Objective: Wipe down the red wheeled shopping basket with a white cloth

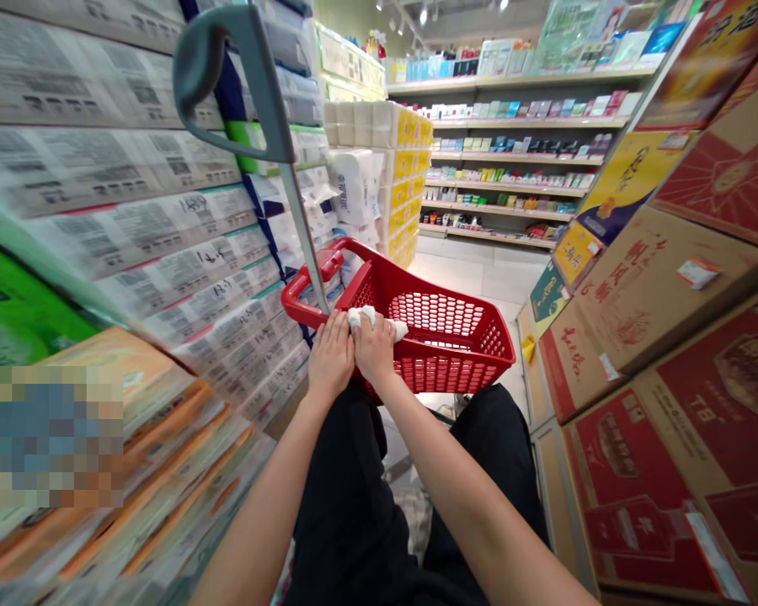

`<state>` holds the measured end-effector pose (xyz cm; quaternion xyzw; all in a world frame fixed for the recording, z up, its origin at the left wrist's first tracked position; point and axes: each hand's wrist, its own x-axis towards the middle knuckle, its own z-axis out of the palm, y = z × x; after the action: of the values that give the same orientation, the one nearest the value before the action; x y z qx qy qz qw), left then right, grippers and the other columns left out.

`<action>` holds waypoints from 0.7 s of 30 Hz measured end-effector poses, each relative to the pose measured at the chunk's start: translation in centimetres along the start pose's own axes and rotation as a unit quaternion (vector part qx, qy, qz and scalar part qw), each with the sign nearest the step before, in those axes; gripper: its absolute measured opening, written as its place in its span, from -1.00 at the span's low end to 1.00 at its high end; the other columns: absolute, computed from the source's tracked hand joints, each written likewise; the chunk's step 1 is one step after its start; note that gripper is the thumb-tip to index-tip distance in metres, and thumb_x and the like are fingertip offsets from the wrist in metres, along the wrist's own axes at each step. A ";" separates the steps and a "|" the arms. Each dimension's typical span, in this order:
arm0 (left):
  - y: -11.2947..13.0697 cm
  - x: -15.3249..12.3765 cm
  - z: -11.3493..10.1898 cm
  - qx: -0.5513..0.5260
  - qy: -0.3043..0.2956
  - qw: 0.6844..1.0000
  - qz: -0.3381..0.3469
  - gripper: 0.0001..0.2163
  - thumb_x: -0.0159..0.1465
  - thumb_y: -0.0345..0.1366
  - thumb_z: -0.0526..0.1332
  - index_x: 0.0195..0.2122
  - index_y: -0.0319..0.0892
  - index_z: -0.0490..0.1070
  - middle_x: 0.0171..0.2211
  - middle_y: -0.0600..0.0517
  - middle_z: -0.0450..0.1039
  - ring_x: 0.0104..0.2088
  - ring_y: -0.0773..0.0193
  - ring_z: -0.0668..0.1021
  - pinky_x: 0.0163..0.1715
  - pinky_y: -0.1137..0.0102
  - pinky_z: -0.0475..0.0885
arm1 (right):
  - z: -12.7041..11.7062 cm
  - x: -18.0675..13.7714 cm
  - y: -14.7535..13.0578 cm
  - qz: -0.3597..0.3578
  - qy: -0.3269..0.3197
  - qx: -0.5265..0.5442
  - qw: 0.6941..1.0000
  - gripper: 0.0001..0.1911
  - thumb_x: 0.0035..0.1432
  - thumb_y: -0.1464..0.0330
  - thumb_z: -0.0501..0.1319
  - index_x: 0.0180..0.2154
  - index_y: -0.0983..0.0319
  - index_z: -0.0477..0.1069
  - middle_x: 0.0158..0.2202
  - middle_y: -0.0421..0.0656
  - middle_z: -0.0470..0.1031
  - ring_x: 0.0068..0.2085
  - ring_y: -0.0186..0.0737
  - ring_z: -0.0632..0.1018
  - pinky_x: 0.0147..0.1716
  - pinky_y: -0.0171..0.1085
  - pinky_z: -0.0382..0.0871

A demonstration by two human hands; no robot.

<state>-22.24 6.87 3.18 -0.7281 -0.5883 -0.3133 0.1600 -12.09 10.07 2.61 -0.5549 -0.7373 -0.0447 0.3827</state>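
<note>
A red rolling shopping basket (455,299) with perforated walls stands before me between my knees. Its grey pull handle (278,126) is extended upward on a metal pole. My left hand (332,353) lies over the near rim beside the foot of the pole, fingers together and bent over the edge; its thumb is hidden. Right beside it, my right hand (374,345) is closed on a crumpled white cloth or tissue (361,316) and presses it against the basket's rim. Part of the white material sticks out past the fingers. The inside of the basket shows only red mesh.
Stacked tissue packs (132,151) rise close on the left, with orange packs (164,471) nearer me. Cardboard cartons (657,286) crowd the right side. Ahead are yellow-and-white paper packs (410,177), pale floor tiles (455,255) and shelves (511,122) of small boxes.
</note>
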 end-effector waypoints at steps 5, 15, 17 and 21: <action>0.3 -0.1 0.2 -0.008 0.018 1.000 -0.003 -0.53 0.42 -0.28 -0.11 0.32 -0.28 0.14 0.32 -0.16 0.20 0.37 0.10 0.18 0.32 0.10 0.11 | -0.2 -2.1 4.6 -0.041 0.020 -0.014 0.999 -0.58 0.39 0.29 -0.02 0.20 0.24 0.27 0.11 0.06 0.33 0.05 -0.02 0.35 0.11 -0.05 0.16; 0.6 -0.2 0.5 -0.040 0.033 0.998 -0.017 -0.53 0.43 -0.25 -0.11 0.32 -0.28 0.14 0.33 -0.17 0.19 0.38 0.09 0.15 0.33 0.08 0.10 | -5.0 -7.7 18.5 -0.033 0.054 -0.119 0.991 -0.61 0.38 0.30 0.00 0.13 0.27 0.35 0.06 0.08 0.37 0.08 -0.01 0.33 0.16 -0.01 0.15; 0.5 -0.2 0.6 -0.042 0.033 0.998 -0.015 -0.53 0.43 -0.25 -0.10 0.32 -0.28 0.15 0.33 -0.17 0.19 0.38 0.09 0.15 0.33 0.09 0.09 | -4.5 -7.7 17.9 0.015 0.076 -0.130 0.988 -0.62 0.38 0.29 0.00 0.11 0.28 0.37 0.05 0.09 0.37 0.08 0.02 0.34 0.15 0.03 0.14; 0.5 -0.2 0.7 -0.042 0.037 0.998 -0.016 -0.53 0.43 -0.24 -0.10 0.32 -0.27 0.14 0.33 -0.17 0.19 0.38 0.09 0.16 0.33 0.09 0.10 | -1.6 -5.7 11.7 0.072 0.079 -0.116 0.988 -0.62 0.37 0.30 0.00 0.10 0.27 0.39 0.06 0.14 0.36 0.10 0.10 0.31 0.14 0.13 0.11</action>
<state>-21.61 7.03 2.64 -0.7125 -0.5799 -0.3672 0.1456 -0.74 9.27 -3.96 -0.6418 -0.6526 -0.1457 0.3755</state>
